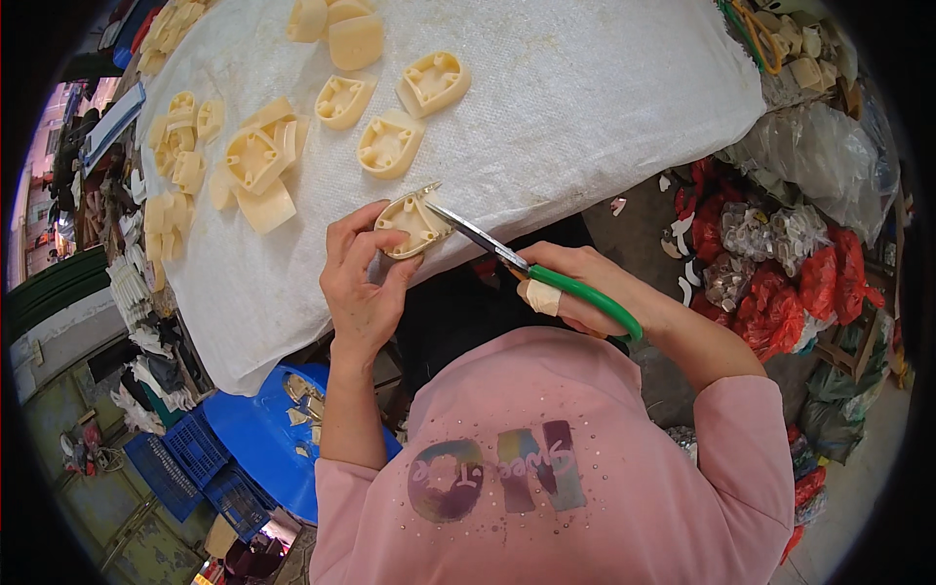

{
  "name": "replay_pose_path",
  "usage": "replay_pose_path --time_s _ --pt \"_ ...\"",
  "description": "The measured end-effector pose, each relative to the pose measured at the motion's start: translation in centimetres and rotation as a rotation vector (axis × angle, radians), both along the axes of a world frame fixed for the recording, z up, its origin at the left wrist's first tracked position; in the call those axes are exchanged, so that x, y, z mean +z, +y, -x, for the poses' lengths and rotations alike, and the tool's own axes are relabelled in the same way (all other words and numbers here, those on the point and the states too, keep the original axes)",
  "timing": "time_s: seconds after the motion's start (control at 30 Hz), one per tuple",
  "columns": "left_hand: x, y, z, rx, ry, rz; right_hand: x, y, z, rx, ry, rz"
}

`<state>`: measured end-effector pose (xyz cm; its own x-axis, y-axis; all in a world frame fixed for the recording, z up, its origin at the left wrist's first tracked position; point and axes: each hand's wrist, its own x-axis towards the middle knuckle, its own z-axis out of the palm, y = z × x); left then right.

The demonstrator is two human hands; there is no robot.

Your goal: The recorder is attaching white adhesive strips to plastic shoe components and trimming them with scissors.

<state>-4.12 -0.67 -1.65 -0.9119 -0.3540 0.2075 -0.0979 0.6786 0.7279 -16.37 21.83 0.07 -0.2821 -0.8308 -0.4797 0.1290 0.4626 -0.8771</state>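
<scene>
My left hand (pixel 363 278) grips a cream moulded piece (pixel 417 226) at the table's near edge, thumb and fingers pressing its sides. The piece is a hollow shape with raised posts inside and a shiny, gold-looking rim. My right hand (pixel 577 276) is closed around green-handled scissors (pixel 597 300), and a pale wrap covers one of its fingers. The blade tips reach the piece's right rim; whether they touch it, I cannot tell. Beyond it on the table lie similar cream pieces (pixel 390 144), hollow side up.
White woven sheeting (pixel 546 117) covers the table. More cream pieces (pixel 255 161) are heaped at its left. A blue basin (pixel 249 429) with shiny scraps stands below left, near blue crates (pixel 200 448). Red plastic bags (pixel 770 317) and clear bags (pixel 814 151) lie at the right.
</scene>
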Motion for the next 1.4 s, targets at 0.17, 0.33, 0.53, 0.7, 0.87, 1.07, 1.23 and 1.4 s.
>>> replay_pose_path --time_s 0.17,0.33,0.53,0.7,0.87,1.07,1.23,1.4 --pt "0.1 0.1 -0.1 0.015 -0.021 -0.027 -0.4 -0.6 0.2 0.013 0.014 -0.002" --pt "-0.2 -0.1 -0.1 0.005 -0.011 -0.043 -1.2 -0.7 0.0 -0.022 0.041 0.043" --pt "-0.2 -0.2 -0.1 -0.017 -0.008 -0.026 -0.6 -1.0 -0.2 -0.047 0.000 0.020" --pt "-0.2 -0.3 -0.1 -0.031 -0.005 -0.009 -0.1 -1.3 -0.4 -0.038 -0.076 -0.033" --pt "-0.1 -0.1 -0.1 -0.016 -0.009 -0.022 -0.5 -1.2 -0.6 -0.055 -0.193 -0.042" --pt "0.0 -0.1 -0.1 -0.015 -0.010 0.010 -0.1 0.8 -1.2 -0.085 0.108 0.001" --pt "0.1 -0.8 0.2 0.054 0.011 -0.118 -0.1 3.0 1.1 0.022 0.686 0.006" --pt "0.8 -1.6 0.8 -0.041 -0.119 -0.091 2.1 2.9 3.4 0.243 1.003 -0.065"
